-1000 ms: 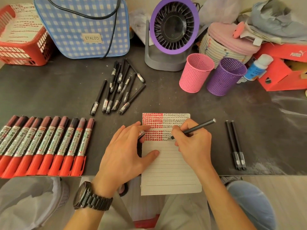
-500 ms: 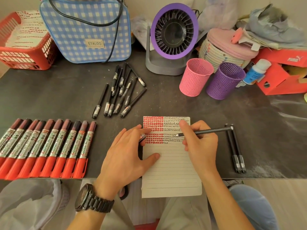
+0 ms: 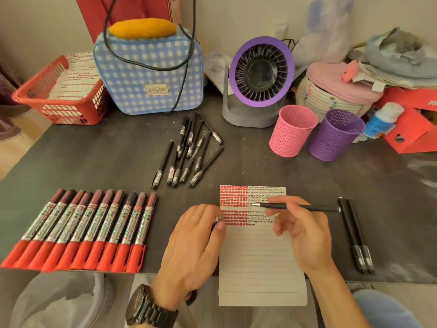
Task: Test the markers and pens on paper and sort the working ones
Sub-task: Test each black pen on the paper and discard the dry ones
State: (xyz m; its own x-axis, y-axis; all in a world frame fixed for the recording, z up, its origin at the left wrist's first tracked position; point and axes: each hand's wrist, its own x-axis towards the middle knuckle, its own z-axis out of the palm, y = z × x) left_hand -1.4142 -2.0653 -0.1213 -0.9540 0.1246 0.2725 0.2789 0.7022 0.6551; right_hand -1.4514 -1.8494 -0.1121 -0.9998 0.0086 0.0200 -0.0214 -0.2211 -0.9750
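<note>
A lined paper pad (image 3: 257, 261) lies at the table's front edge, its top filled with red and black test marks. My right hand (image 3: 300, 233) holds an uncapped black pen (image 3: 298, 207) level above the pad, tip pointing left. My left hand (image 3: 196, 247) rests beside the pad's left edge, pinching the small pen cap (image 3: 218, 219). Two capped black pens (image 3: 356, 235) lie side by side right of the pad. A loose pile of black pens (image 3: 189, 152) sits mid-table. Several red markers (image 3: 87, 230) lie in a row at the left.
A pink mesh cup (image 3: 292, 131) and a purple mesh cup (image 3: 335, 134) stand at the back right. Behind are a purple fan (image 3: 260, 79), a blue checked bag (image 3: 149, 74), a red basket (image 3: 59, 95) with marked paper, and an orange box (image 3: 411, 129).
My right hand lifted the pen off the paper and turned it level, tip to the left. The camera tilted up, showing more of the wall.
</note>
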